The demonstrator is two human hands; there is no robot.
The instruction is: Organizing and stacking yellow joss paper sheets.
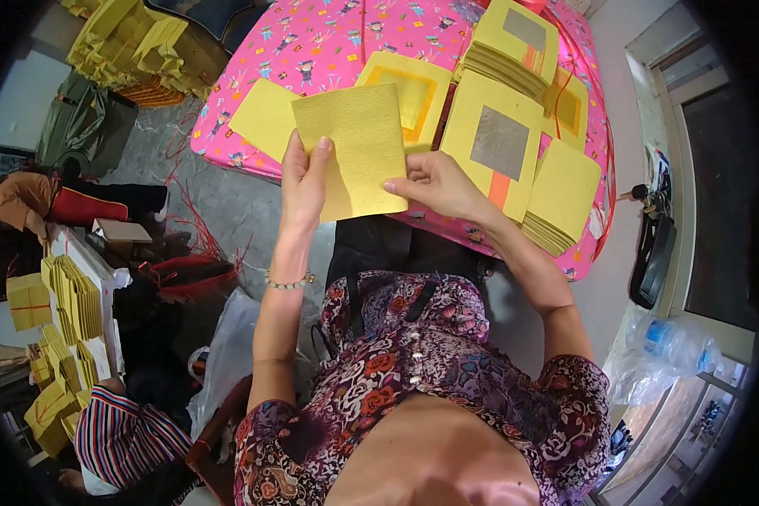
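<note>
The ribbed yellow sheet (361, 126) is held up over the near edge of the pink-covered table (312, 34), and the step in hand looks like handling or squaring this single piece. The left hand (304, 181) pinches it at nine o'clock, thumb on the face, the other fingers mostly hidden behind. The right hand (441, 185) pinches its corner at four o'clock, thumb in front, fingers curled; whether the sheet is folded, I cannot tell. Around the held sheet, a plain yellow sheet (260, 120) lies toward ten o'clock, an orange-bordered sheet (437, 97) at one, and a stack with a silver square (493, 139) at three. The next move, I judge, calls for keeping both pinches light and level, so the paper neither creases nor slips
</note>
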